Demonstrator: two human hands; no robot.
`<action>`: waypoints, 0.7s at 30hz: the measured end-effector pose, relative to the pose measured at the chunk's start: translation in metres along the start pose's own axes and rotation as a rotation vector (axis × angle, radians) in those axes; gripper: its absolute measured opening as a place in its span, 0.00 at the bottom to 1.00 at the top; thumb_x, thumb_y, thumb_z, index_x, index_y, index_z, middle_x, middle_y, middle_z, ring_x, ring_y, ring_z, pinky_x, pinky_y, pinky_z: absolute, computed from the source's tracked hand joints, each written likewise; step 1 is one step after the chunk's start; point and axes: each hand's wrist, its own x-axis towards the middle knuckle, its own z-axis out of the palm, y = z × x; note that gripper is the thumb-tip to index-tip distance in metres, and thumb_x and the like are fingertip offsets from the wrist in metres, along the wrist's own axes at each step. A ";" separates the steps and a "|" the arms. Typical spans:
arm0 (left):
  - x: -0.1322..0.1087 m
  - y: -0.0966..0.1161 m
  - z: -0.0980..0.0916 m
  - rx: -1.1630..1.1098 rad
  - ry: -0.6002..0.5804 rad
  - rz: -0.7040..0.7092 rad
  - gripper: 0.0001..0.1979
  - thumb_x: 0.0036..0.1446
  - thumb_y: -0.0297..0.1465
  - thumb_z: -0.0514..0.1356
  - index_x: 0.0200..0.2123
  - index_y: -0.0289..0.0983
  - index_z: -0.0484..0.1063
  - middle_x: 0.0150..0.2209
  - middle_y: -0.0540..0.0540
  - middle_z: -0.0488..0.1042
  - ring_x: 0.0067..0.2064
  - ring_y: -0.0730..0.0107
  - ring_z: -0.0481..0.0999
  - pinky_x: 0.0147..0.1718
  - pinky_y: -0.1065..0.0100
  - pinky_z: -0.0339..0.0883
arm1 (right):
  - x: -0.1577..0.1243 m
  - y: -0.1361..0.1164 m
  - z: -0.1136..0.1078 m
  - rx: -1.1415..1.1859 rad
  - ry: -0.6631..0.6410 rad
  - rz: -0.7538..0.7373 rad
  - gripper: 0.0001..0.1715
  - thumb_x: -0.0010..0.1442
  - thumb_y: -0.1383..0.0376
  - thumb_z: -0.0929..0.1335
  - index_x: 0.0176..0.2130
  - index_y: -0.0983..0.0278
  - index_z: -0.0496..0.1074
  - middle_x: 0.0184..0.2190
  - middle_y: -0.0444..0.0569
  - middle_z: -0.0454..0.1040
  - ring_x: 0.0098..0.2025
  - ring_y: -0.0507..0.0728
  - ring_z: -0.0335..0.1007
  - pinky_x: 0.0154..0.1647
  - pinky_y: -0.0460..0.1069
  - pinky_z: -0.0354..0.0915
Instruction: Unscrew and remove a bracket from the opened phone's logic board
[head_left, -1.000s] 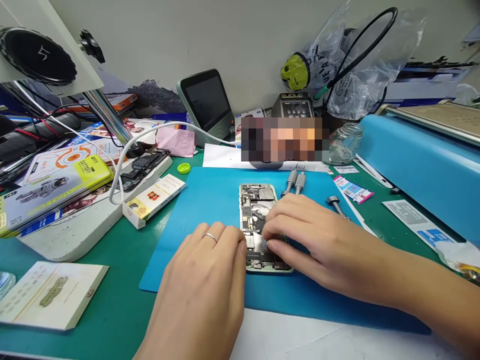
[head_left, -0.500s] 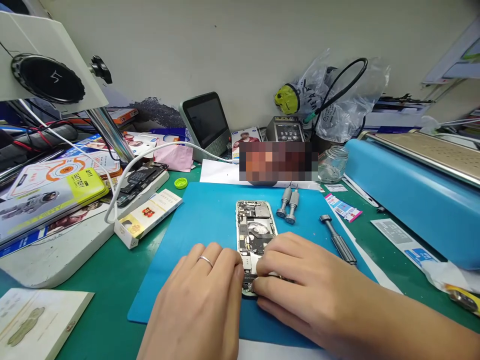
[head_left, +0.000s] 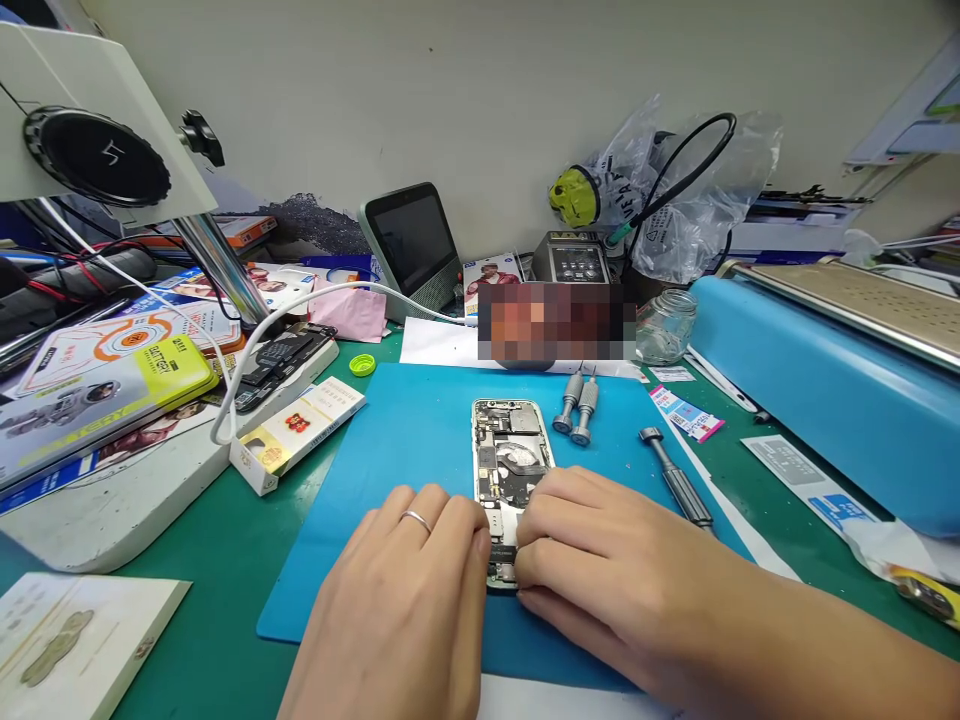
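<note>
An opened phone [head_left: 510, 450] with its circuit boards showing lies on a blue mat [head_left: 420, 430]. My left hand [head_left: 409, 590], a ring on one finger, rests curled against the phone's left edge near its lower end. My right hand [head_left: 600, 570] lies over the lower right part of the phone, fingers bent and pressed together on its insides. What the fingertips touch is hidden. Both hands cover the bottom of the phone.
Two short screwdrivers [head_left: 577, 408] and a longer one [head_left: 675, 480] lie on the mat's right side. A slim box [head_left: 300, 432] and a white stand base [head_left: 135, 490] are at left, a glass jar [head_left: 664, 328] behind, and a blue machine [head_left: 825, 390] at right.
The view tilted up after the first frame. My right hand slid down from the phone's middle to its lower end and closed in beside my left hand. Since then it has barely moved.
</note>
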 end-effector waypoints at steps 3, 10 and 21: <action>0.001 0.000 0.001 -0.006 0.001 0.009 0.11 0.75 0.26 0.51 0.37 0.45 0.60 0.36 0.52 0.73 0.37 0.59 0.78 0.42 0.55 0.72 | 0.000 -0.001 -0.003 0.014 -0.025 0.017 0.15 0.77 0.69 0.66 0.37 0.65 0.76 0.34 0.48 0.76 0.37 0.56 0.67 0.42 0.52 0.63; 0.002 0.001 0.002 -0.013 -0.008 0.012 0.10 0.75 0.26 0.51 0.38 0.45 0.61 0.37 0.51 0.73 0.38 0.59 0.78 0.41 0.55 0.72 | 0.001 -0.002 -0.009 0.025 -0.048 0.022 0.13 0.75 0.70 0.67 0.35 0.65 0.73 0.34 0.47 0.75 0.38 0.55 0.67 0.41 0.53 0.64; 0.003 0.004 0.000 -0.038 -0.026 -0.001 0.12 0.75 0.25 0.50 0.37 0.44 0.61 0.37 0.51 0.73 0.38 0.60 0.77 0.44 0.55 0.72 | 0.002 0.001 -0.007 0.035 -0.058 0.030 0.12 0.74 0.71 0.67 0.37 0.64 0.76 0.35 0.49 0.77 0.39 0.57 0.69 0.42 0.53 0.65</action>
